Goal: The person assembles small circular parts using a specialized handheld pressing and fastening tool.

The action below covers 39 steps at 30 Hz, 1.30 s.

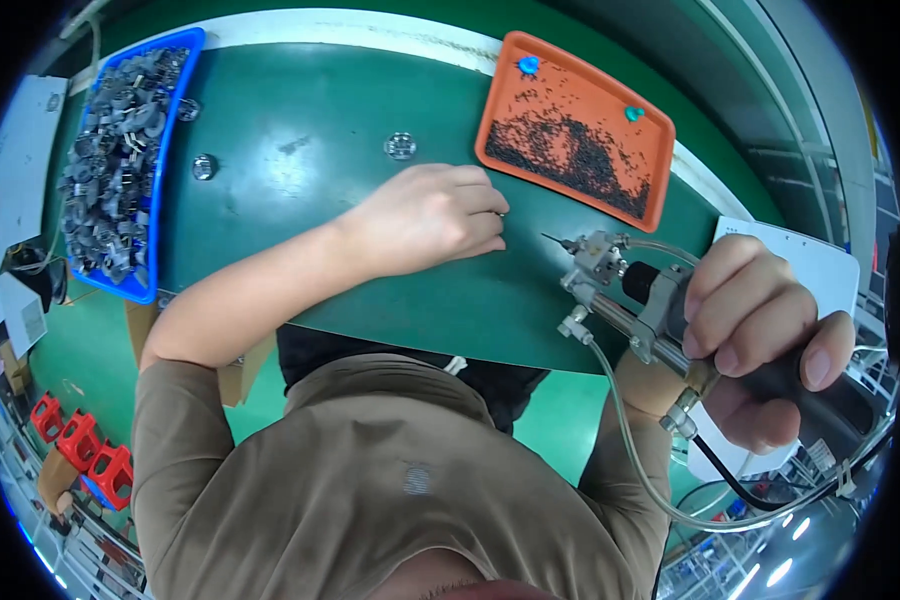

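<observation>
My right hand is wrapped round a metal dispensing gun with a black handle, hoses and a thin needle tip. The needle points left, toward my left hand, with a gap between them. My left hand is closed over the green work surface, its fingers curled inward. Whatever it pinches is hidden, apart from a tiny speck at the fingertips. Just beyond its knuckles lies a small round clear-and-metal part. Further left lies a similar round part, and another touches the blue tray's edge.
A blue tray heaped with grey metal-and-plastic parts stands on the left. At the back right sits an orange tray with many tiny black pieces and two small blue-green items. A white panel lies beyond my right hand; hoses loop below it.
</observation>
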Available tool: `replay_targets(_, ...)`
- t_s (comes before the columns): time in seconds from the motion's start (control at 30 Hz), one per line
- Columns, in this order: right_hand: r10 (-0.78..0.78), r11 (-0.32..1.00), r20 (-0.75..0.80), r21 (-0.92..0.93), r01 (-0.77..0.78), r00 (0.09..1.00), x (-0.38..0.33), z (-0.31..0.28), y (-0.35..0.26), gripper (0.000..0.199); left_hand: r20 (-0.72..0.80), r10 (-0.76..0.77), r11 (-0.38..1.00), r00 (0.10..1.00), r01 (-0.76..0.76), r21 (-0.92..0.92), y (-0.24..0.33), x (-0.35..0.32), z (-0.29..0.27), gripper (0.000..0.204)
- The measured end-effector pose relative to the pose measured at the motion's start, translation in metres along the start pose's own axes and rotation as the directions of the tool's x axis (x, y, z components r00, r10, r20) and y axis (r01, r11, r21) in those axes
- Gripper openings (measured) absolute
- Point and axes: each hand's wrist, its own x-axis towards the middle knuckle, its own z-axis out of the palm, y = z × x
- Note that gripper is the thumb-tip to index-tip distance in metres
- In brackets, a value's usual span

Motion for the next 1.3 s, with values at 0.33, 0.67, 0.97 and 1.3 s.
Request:
replay_targets(0.33,0.012,1.0,-0.022,0.012,-0.012,1.0,-0.001,0.007,0.008,0.04,-0.028,-0.011,0.978,1.0,0.005,-0.208,0.007,-0.001,0.001,0.017)
replay_targets(0.67,-0.127,0.991,-0.074,0.037,0.13,0.989,0.003,0.011,-0.002,0.048,-0.104,-0.045,0.937,0.994,0.005,-0.35,0.013,0.036,0.006,0.018)
replay_targets(0.97,-0.164,0.986,-0.067,0.022,0.166,0.984,0.002,0.004,-0.007,0.043,-0.025,-0.066,0.857,0.998,0.044,-0.513,0.003,0.057,-0.002,0.013)
replay_targets(1.3,-0.193,0.981,-0.196,-0.063,0.185,0.961,0.001,0.009,-0.011,0.042,0.09,0.03,0.719,0.995,0.041,-0.694,-0.009,0.062,-0.007,0.01)
